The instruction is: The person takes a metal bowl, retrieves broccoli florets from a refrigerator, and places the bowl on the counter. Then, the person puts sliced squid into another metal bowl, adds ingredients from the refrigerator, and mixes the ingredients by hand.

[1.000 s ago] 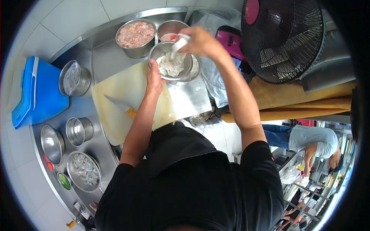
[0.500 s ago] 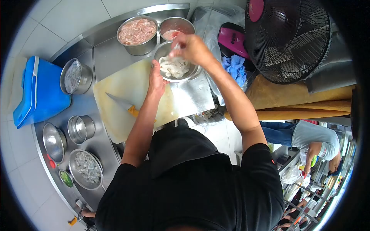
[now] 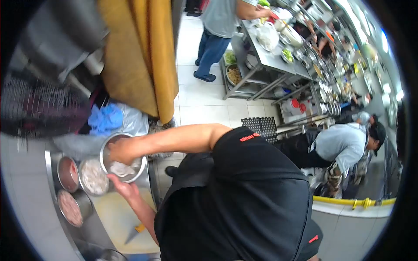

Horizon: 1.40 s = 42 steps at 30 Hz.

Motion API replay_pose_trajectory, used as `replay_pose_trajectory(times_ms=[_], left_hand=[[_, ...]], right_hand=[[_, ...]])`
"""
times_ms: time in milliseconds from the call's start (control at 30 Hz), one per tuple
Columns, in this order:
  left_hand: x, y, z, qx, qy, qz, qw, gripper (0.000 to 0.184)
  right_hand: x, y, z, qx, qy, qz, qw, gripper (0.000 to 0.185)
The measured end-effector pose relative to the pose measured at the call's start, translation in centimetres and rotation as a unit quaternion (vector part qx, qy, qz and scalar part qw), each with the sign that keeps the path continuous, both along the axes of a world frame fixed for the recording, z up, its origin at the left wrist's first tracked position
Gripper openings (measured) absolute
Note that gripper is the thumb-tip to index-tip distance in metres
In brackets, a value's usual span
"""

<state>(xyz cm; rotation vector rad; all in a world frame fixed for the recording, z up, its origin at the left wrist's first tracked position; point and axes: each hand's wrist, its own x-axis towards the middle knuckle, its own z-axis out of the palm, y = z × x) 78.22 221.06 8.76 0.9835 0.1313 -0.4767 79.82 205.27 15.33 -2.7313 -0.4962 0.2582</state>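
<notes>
R hand (image 3: 121, 153) is down inside the metal bowl (image 3: 112, 140), blurred, its fingertips hidden; can't tell if they're open or closed on the pale strips (image 3: 123, 168) there. L hand (image 3: 124, 188) grips the bowl by the rim, thumb side showing, other fingers mostly out of sight beneath. Can't tell if the bowl is held up or resting on sth. Just beside it: a 2nd bowl w/ more pale strips (image 3: 94, 176), then a small pot (image 3: 62, 167) w/ sth pinkish-red (too small & soft to ID), & a bigger pot w/ pink meat (image 3: 71, 209). The cutting board (image 3: 114, 215) is partly covered by the L forearm, w/ a knife (image 3: 133, 233) on it, orange handle partly hidden too. Bottom edge cuts off another bowl (image 3: 112, 255). Fan (image 3: 41, 106) is smeared & hard to make out, near a blue cloth (image 3: 106, 118). Bkgd: a co-worker in grey (image 3: 222, 21) (head out of frame), & another bent over at far R (image 3: 339, 141).
</notes>
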Motion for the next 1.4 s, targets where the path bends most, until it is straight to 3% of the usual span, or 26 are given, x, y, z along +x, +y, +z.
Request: replay_pose_trajectory(times_ms=[67,200,333,533,600,633,667,733,767,867,900,1033,1133,1200,1267,1333,1400], left_hand=[[-1.0,-4.1,-0.7,0.011,0.053,-0.059,0.997,0.069],[-3.0,-12.8,-1.5,-0.024,0.075,-0.204,0.976,0.065],[-6.0,-23.0,-1.2,-0.010,0.069,-0.334,0.940,0.062],[-12.6,-41.5,-3.7,-0.027,0.022,-0.479,0.877,0.062],[-15.5,-47.4,-3.4,-0.008,0.048,-0.521,0.852,0.060],[-17.1,-50.5,-2.9,-0.022,0.047,-0.542,0.839,0.059],[-18.7,-53.3,-2.4,-0.038,0.049,-0.562,0.825,0.058],[-21.7,-58.7,-1.7,-0.039,0.049,-0.588,0.806,0.058],[-23.1,-61.1,-1.4,-0.039,0.051,-0.609,0.791,0.058],[-27.2,-68.3,-0.2,-0.047,0.044,-0.656,0.752,0.057],[-28.5,-70.5,0.7,-0.057,0.040,-0.662,0.746,0.057],[-32.4,-79.8,4.4,-0.059,0.045,-0.699,0.711,0.056],[-34.2,-88.7,7.3,-0.070,0.025,-0.710,0.700,0.058],[-35.1,-95.6,10.4,-0.046,-0.015,-0.720,0.692,0.062],[-35.8,-104.3,12.1,-0.099,-0.021,-0.739,0.667,0.064],[-36.7,-113.2,14.7,-0.091,-0.088,-0.722,0.680,0.063],[-37.5,-121.4,17.9,-0.097,-0.115,-0.716,0.681,0.051]], right_hand=[[-3.4,-3.4,-1.8,0.001,-0.101,-0.120,0.988,0.020],[-9.6,-11.8,-0.8,0.014,-0.081,-0.250,0.965,0.013],[-16.6,-21.0,0.2,0.030,-0.099,-0.338,0.935,0.014],[-27.7,-37.7,0.6,0.175,-0.198,-0.450,0.853,0.028],[-31.8,-42.8,0.5,0.432,-0.176,-0.466,0.752,0.027],[-33.7,-45.0,0.5,0.608,-0.136,-0.455,0.636,0.026],[-35.3,-46.6,0.2,0.612,-0.138,-0.459,0.630,0.026],[-38.3,-50.0,-0.7,0.799,-0.253,-0.404,0.366,0.035],[-39.9,-51.7,-0.8,0.817,-0.273,-0.387,0.330,0.045],[-45.0,-56.0,0.4,0.828,-0.352,-0.338,0.277,0.043],[-46.6,-56.9,1.5,0.792,-0.397,-0.365,0.285,0.045],[-54.1,-58.4,4.1,0.716,-0.515,-0.410,0.234,0.051],[-59.8,-58.0,3.2,0.657,-0.574,-0.440,0.212,0.049],[-62.4,-57.6,2.0,0.633,-0.599,-0.460,0.172,0.045],[-64.3,-57.2,0.0,0.587,-0.617,-0.513,0.109,0.044],[-65.2,-56.9,-2.0,0.543,-0.639,-0.543,0.045,0.045],[-65.4,-56.7,-3.9,0.507,-0.653,-0.562,-0.020,0.044]])
